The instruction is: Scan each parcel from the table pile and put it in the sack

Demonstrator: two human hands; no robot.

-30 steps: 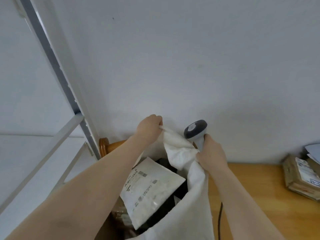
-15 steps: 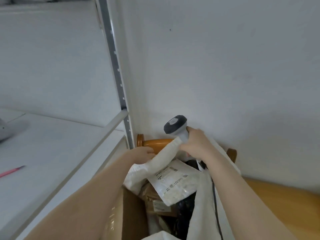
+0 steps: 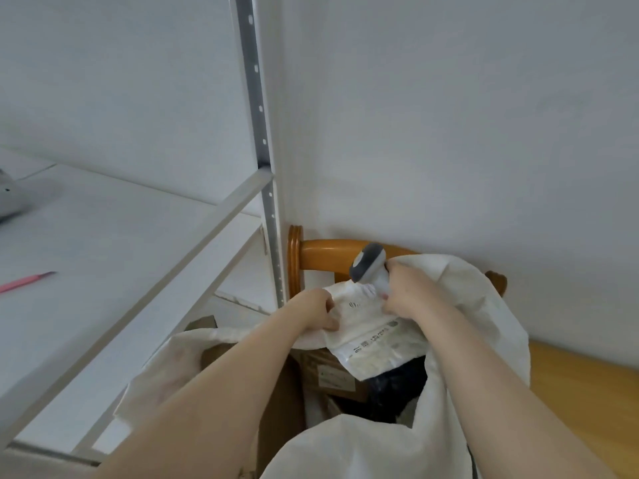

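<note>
Here the sack (image 3: 363,444) gapes, a white parcel (image 3: 366,326) lying in its mouth between both hands. The left hand (image 3: 316,311) pinches the parcel's left edge; the right hand (image 3: 411,295) curls round the scanner (image 3: 368,262) at the parcel's far corner.

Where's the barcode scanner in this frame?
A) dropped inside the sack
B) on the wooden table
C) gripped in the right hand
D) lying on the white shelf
C: the right hand grips the scanner by its handle. Its grey head sticks up above the sack in front of the chair back, while the left hand pinches the white parcel.
</note>
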